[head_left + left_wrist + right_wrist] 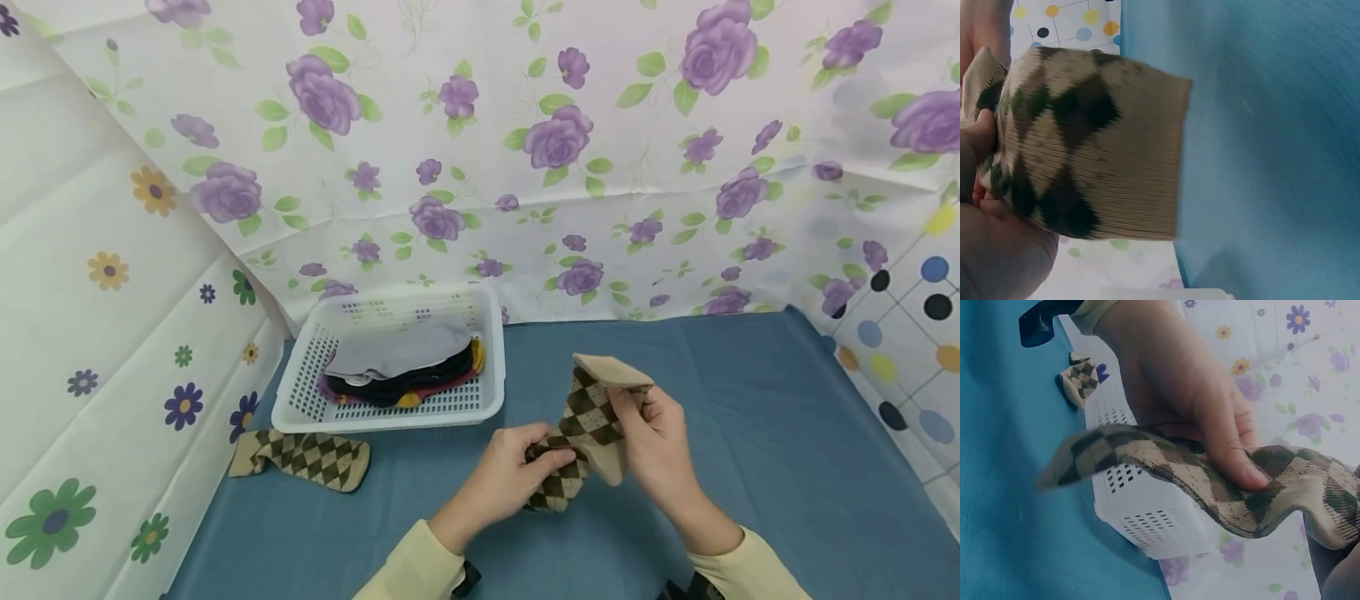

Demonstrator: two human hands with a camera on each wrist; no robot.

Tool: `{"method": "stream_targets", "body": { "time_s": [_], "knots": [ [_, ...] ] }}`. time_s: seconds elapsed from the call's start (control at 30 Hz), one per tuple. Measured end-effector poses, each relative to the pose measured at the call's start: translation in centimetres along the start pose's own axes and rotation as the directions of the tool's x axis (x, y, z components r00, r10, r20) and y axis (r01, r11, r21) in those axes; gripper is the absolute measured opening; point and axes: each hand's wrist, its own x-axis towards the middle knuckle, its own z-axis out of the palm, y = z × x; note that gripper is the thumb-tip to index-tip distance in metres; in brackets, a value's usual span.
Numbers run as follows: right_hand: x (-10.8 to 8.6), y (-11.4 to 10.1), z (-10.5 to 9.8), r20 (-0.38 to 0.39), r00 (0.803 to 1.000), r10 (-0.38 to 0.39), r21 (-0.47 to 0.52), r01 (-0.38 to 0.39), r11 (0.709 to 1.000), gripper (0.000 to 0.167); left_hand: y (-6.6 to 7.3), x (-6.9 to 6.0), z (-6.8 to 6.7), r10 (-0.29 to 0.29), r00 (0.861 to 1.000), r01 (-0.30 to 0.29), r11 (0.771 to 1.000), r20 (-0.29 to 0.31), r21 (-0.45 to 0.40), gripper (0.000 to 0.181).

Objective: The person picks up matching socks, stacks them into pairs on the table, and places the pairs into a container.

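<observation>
A beige and dark-brown argyle sock (596, 412) is held above the table between both hands. My left hand (513, 467) pinches it at the middle, thumb on top, with the patterned foot end hanging below. At the plain beige cuff, my right hand (660, 446) grips the other end with thumb and fingers. The left wrist view shows the sock's wide cuff (1147, 156) spread flat. In the right wrist view, the left hand's thumb presses on the twisted sock (1172, 469). A matching argyle sock (318, 458) lies on the table at the left.
Behind the lone sock stands a white perforated basket (390, 421) holding folded grey, black and coloured fabric items (405, 354). A blue cloth (750, 400) covers the table. Flowered sheets (480, 167) hang behind and at the left, a dotted one (922, 358) at the right.
</observation>
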Motion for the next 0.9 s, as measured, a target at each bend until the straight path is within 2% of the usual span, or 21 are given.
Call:
{"method": "stream_targets", "body": {
  "time_s": [0.13,0.3,0.4,0.53,0.63,0.73,0.83,0.9],
  "knots": [
    [0.2,0.0,-0.4,-0.058,0.998,0.01,-0.024,-0.012,1.0,0.029,-0.9,-0.2,-0.4,-0.023,1.0,0.023,1.0,0.003,0.02,0.021],
    [0.5,-0.1,-1.1,-0.147,0.989,0.024,0.01,-0.023,1.0,0.031,-2.2,-0.6,-1.4,-0.055,0.998,0.055,0.998,0.012,0.036,0.043],
    [0.7,-0.2,-1.6,-0.187,0.982,0.037,0.05,-0.028,0.998,0.03,-2.7,-0.9,-2.1,-0.085,0.996,0.084,0.996,0.014,0.035,0.04],
    [1.1,-0.3,-2.1,-0.203,0.975,0.088,0.156,-0.057,0.986,0.026,-3.4,-1.3,-3.0,-0.123,0.992,0.122,0.992,0.024,0.041,0.031],
    [1.2,-0.3,-2.5,-0.219,0.965,0.142,0.244,-0.087,0.966,0.03,-3.9,-1.7,-3.7,-0.156,0.987,0.155,0.987,0.032,0.045,0.027],
    [1.2,-0.3,-3.0,-0.244,0.95,0.194,0.288,-0.12,0.95,0.033,-4.3,-2.3,-4.4,-0.191,0.981,0.189,0.981,0.025,0.048,0.026],
    [1.2,0.0,-3.5,-0.26,0.934,0.244,0.359,-0.141,0.923,0.036,-4.9,-2.6,-4.9,-0.208,0.978,0.207,0.977,0.01,0.04,0.027],
    [1.1,0.3,-3.9,-0.255,0.927,0.273,0.408,-0.153,0.9,0.035,-5.0,-2.8,-5.2,-0.218,0.976,0.218,0.976,-0.004,0.019,0.02]
  ]
}}
